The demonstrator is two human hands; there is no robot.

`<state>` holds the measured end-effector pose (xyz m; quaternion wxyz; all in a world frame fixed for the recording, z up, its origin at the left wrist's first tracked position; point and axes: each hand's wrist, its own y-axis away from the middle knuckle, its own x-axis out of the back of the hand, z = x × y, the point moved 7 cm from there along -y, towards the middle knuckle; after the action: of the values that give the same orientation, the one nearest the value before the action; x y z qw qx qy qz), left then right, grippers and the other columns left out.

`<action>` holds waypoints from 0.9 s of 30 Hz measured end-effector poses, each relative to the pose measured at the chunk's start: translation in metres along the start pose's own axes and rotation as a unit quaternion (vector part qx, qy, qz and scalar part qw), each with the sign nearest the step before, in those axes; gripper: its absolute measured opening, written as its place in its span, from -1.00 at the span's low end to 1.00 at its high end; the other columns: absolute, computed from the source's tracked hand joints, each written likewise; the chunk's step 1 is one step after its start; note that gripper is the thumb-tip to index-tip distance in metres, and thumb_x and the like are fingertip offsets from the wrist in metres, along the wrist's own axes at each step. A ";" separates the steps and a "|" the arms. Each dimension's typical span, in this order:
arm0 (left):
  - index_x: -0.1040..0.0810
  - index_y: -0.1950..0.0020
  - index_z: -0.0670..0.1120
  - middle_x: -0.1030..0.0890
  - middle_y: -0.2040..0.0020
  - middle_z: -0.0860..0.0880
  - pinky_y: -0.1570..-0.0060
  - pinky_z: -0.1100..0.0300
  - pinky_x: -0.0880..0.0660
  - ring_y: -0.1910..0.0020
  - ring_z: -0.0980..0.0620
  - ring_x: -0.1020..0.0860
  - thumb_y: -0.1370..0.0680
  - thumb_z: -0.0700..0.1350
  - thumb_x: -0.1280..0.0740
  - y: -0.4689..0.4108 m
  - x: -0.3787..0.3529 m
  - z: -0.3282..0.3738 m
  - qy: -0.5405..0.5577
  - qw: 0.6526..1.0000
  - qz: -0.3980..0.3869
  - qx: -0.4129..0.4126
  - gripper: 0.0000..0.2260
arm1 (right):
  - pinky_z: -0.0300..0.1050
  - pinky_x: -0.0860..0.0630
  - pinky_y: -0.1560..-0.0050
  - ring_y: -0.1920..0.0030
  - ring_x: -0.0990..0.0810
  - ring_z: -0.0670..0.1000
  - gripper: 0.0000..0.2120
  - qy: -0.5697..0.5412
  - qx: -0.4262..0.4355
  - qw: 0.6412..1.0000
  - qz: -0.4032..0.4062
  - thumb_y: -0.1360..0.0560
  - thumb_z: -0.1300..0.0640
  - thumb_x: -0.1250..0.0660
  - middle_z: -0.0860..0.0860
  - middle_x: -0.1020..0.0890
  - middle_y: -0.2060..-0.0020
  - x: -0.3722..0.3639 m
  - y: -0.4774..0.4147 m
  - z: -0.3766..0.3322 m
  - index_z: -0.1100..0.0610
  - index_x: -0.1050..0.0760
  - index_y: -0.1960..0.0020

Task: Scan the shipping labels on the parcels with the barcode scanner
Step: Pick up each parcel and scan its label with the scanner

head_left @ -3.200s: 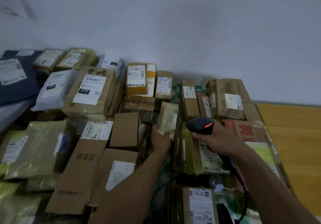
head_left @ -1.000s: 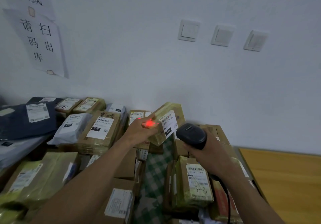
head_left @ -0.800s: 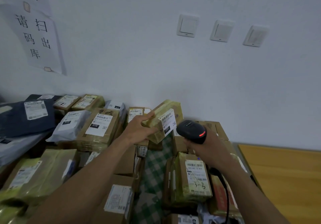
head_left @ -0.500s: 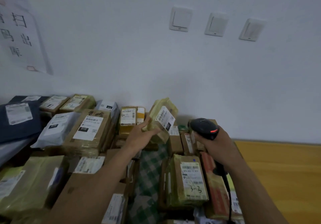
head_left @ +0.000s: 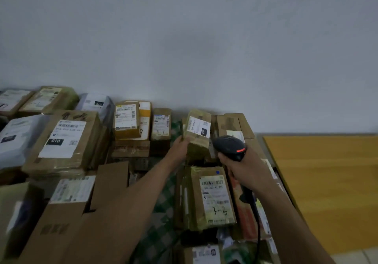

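Observation:
My left hand (head_left: 178,147) grips a small yellow-taped parcel (head_left: 197,132) by its lower left corner, low over the pile near the wall. Its white shipping label (head_left: 199,127) marked 231 faces up and toward me. My right hand (head_left: 244,169) holds a black barcode scanner (head_left: 229,146) just right of that parcel; a red light glows on the scanner's body and its black cable (head_left: 258,222) runs down past my wrist. In front lies a taped parcel marked 3-3 (head_left: 212,198) with its label up.
Several labelled cardboard boxes and poly bags cover the checked cloth (head_left: 161,208), among them a large box labelled 010 (head_left: 63,139) at left and small boxes (head_left: 126,120) against the white wall. A yellow wooden surface (head_left: 327,181) lies at right.
My left hand has lowered the small parcel from in front of the wall down onto the pile by the back boxes. The scanner hand followed down and right. The view tilted downward.

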<state>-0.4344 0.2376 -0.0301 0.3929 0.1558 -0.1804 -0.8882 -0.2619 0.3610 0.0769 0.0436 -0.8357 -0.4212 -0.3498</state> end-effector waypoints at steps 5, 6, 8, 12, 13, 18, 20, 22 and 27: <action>-0.47 -0.48 0.22 -0.55 -0.43 0.03 -0.38 -0.17 -0.48 -0.39 -0.04 -0.53 -0.62 0.30 -0.24 -0.016 -0.010 -0.031 -0.073 0.997 -0.029 0.014 -0.56 | 0.04 -0.66 0.05 0.13 -0.72 0.01 -0.25 0.029 -0.029 0.999 -0.002 -0.22 -0.50 -0.41 -0.06 -0.72 0.12 -0.005 0.001 0.009 -0.11 -0.51 -0.27; -0.46 -0.49 0.18 -0.54 -0.45 0.03 -0.43 -0.17 -0.43 -0.42 -0.05 -0.50 -0.63 0.27 -0.24 -0.009 -0.012 -0.026 -0.099 0.995 -0.029 0.013 -0.55 | 0.02 -0.67 0.06 0.13 -0.73 -0.01 -0.26 0.037 -0.027 0.999 -0.007 -0.25 -0.48 -0.43 -0.07 -0.72 0.10 -0.007 0.002 0.008 -0.11 -0.50 -0.29; -0.40 -0.56 0.04 -0.49 -0.49 -0.05 -0.46 -0.10 -0.39 -0.47 -0.09 -0.46 -0.68 0.13 -0.26 -0.002 -0.012 -0.019 -0.140 0.990 -0.015 0.011 -0.55 | -0.21 -0.60 0.25 0.24 -0.72 -0.10 -0.42 0.022 -0.017 0.999 -0.018 -0.41 -0.28 -0.52 -0.03 -0.71 0.09 -0.010 0.006 0.002 -0.03 -0.51 -0.31; -0.39 -0.57 -0.04 -0.45 -0.52 -0.06 -0.34 0.09 -0.37 -0.50 -0.06 -0.40 -0.70 -0.08 -0.27 -0.007 0.009 -0.013 -0.198 0.979 0.046 -0.030 -0.58 | -0.40 -0.44 0.46 0.38 -0.68 -0.15 -0.56 -0.005 -0.018 0.998 -0.060 -0.54 -0.01 -0.51 0.02 -0.69 0.08 -0.020 0.011 -0.007 0.08 -0.46 -0.33; -0.42 -0.55 -0.04 -0.48 -0.50 -0.04 -0.30 0.15 -0.37 -0.49 -0.04 -0.42 -0.69 -0.12 -0.26 -0.010 0.016 -0.009 -0.206 0.975 0.061 -0.047 -0.60 | -0.40 -0.46 0.44 0.38 -0.68 -0.14 -0.58 -0.004 -0.013 0.997 -0.074 -0.55 -0.01 -0.50 0.01 -0.69 0.09 -0.024 0.011 -0.011 0.06 -0.45 -0.33; -0.46 -0.46 -0.18 -0.49 -0.41 -0.13 -0.30 0.22 -0.39 -0.45 -0.09 -0.42 -0.66 -0.24 -0.29 -0.034 0.065 0.009 -0.281 0.942 0.161 -0.093 -0.65 | -0.09 -0.67 0.18 0.27 -0.74 -0.01 -0.67 0.004 0.014 0.987 -0.160 -0.61 -0.02 -0.42 0.01 -0.70 0.09 -0.058 0.003 -0.025 -0.09 -0.43 -0.34; -0.38 -0.54 -0.18 -0.36 -0.53 -0.17 -0.52 0.00 -0.29 -0.53 -0.15 -0.31 -0.64 -0.18 -0.34 -0.050 0.077 0.007 -0.331 0.923 0.176 -0.080 -0.54 | 0.08 -0.71 0.09 0.26 -0.74 0.04 -0.70 -0.010 0.004 0.983 -0.183 -0.61 -0.04 -0.41 0.07 -0.71 0.16 -0.072 -0.002 -0.018 -0.07 -0.45 -0.30; -0.31 -0.59 -0.13 -0.22 -0.60 -0.15 -0.57 -0.06 -0.23 -0.59 -0.16 -0.22 -0.63 -0.14 -0.36 -0.066 0.086 0.004 -0.343 0.919 0.183 -0.064 -0.46 | 0.15 -0.71 0.09 0.28 -0.73 0.06 -0.70 -0.014 -0.008 0.981 -0.195 -0.60 -0.06 -0.42 0.07 -0.70 0.29 -0.083 -0.010 -0.007 -0.05 -0.47 -0.28; -0.18 -0.67 -0.02 -0.01 -0.68 -0.17 -0.62 -0.05 0.01 -0.65 -0.23 0.00 -0.67 0.00 -0.32 -0.100 0.096 -0.006 -0.441 0.881 0.170 -0.032 -0.40 | 0.08 -0.72 0.14 0.27 -0.73 0.05 -0.50 -0.027 -0.058 0.976 -0.207 -0.55 -0.14 -0.46 0.02 -0.70 0.29 -0.091 -0.024 0.015 -0.05 -0.41 -0.40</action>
<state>-0.5582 0.2269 -0.0928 0.4223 -0.2978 -0.3306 -0.7897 -0.3077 0.3204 0.0041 -0.0894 -0.7408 -0.5649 -0.3523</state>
